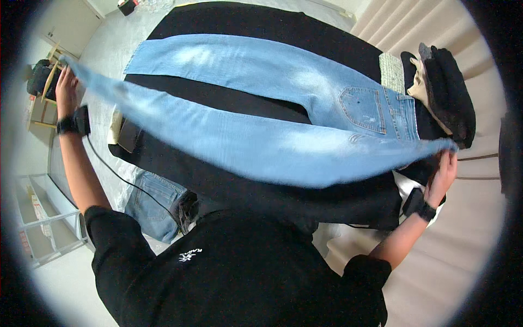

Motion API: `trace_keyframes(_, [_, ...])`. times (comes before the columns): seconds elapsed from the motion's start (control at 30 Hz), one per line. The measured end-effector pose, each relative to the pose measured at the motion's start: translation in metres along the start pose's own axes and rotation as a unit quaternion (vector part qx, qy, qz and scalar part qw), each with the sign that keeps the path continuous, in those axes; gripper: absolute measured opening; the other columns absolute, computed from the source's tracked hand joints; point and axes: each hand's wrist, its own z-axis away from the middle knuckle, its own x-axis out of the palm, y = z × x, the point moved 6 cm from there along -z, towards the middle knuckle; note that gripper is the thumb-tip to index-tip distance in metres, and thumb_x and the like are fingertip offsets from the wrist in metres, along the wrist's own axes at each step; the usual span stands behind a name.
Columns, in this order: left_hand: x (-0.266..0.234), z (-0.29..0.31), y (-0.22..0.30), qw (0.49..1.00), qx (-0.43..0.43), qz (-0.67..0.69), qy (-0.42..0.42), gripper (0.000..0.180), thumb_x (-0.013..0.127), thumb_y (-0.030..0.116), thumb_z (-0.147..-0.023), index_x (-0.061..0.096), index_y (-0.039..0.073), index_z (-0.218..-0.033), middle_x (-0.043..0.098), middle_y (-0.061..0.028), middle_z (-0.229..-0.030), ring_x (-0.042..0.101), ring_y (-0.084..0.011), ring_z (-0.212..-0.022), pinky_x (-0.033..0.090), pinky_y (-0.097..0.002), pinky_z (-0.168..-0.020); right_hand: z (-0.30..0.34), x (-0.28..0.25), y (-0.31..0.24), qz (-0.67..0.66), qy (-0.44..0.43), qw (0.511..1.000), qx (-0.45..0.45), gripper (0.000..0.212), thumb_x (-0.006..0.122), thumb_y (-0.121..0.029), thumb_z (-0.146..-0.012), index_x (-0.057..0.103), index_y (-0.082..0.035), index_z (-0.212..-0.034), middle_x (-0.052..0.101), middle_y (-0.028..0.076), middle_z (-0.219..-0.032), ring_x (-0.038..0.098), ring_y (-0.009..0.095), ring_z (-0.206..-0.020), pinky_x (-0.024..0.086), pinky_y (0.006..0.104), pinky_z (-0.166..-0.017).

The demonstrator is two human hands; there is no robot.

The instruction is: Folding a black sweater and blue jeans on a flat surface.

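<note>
A pair of light blue jeans lies spread over a black-covered table, waistband to the right and legs to the left. My left hand grips the hem of the nearer leg, raised at the far left. At the other end, my right hand is closed on a corner of the waistband. Between my hands the near side of the jeans is lifted and stretched, slightly blurred. The farther leg rests flat, and a back pocket faces up near the waistband.
A stack of folded dark clothes and a cream knitted piece sit at the table's right end. More folded jeans lie low on the left. Beige curtains hang at right; a grey shelf stands at left.
</note>
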Motion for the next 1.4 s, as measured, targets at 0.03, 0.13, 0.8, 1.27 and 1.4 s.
trace_keyframes(0.03, [0.021,-0.022,0.008,0.997,-0.068,-0.017,0.019,0.043,0.052,0.035,-0.091,0.053,0.011,-0.127,0.055,-0.0019,-0.123,0.051,-0.0151,-0.113,0.034,-0.0303,-0.094,-0.009,0.012,-0.018,0.078,0.037,0.996,-0.017,0.032,0.055,-0.019,-0.093,0.055,0.003,-0.116,0.059,0.006,-0.108,0.054,0.011,-0.095,0.042,0.0249,-0.084])
trace_keyframes(0.13, [0.05,-0.05,0.008,0.981,-0.155,-0.112,0.028,0.047,0.057,0.048,-0.086,0.062,0.009,-0.112,0.061,-0.0043,-0.109,0.053,-0.0138,-0.103,0.038,-0.0291,-0.086,-0.037,0.05,-0.022,0.138,0.038,0.988,-0.049,0.025,0.061,-0.022,-0.09,0.061,0.001,-0.097,0.06,0.001,-0.091,0.052,0.009,-0.083,0.041,0.023,-0.076])
trace_keyframes(0.8, [0.164,-0.037,-0.13,0.903,-0.229,-0.286,-0.224,0.056,0.063,0.052,-0.08,0.06,-0.003,-0.094,0.062,-0.0093,-0.083,0.057,-0.0154,-0.076,0.046,-0.0319,-0.068,-0.038,0.117,0.006,0.411,-0.15,0.899,0.018,0.034,0.064,-0.03,-0.079,0.057,-0.002,-0.097,0.063,0.018,-0.092,0.061,0.036,-0.087,0.047,0.0409,-0.076])
trace_keyframes(1.27, [0.175,-0.056,-0.118,0.957,-0.151,-0.208,-0.135,0.051,0.065,0.048,-0.081,0.059,-0.003,-0.081,0.059,-0.0054,-0.072,0.052,-0.0123,-0.066,0.042,-0.0297,-0.061,-0.054,0.093,0.027,0.439,-0.06,0.896,0.016,0.034,0.059,-0.034,-0.085,0.055,-0.001,-0.092,0.063,0.023,-0.094,0.058,0.04,-0.093,0.044,0.0458,-0.078])
trace_keyframes(1.4, [0.117,-0.063,-0.159,0.895,-0.009,-0.435,-0.1,0.064,0.061,0.056,-0.077,0.061,-0.007,-0.084,0.063,-0.0202,-0.077,0.058,-0.0229,-0.071,0.045,-0.0374,-0.066,-0.06,0.124,0.035,0.46,-0.107,0.881,0.024,0.034,0.057,-0.035,-0.084,0.055,-0.003,-0.096,0.063,0.023,-0.097,0.057,0.041,-0.095,0.044,0.047,-0.081])
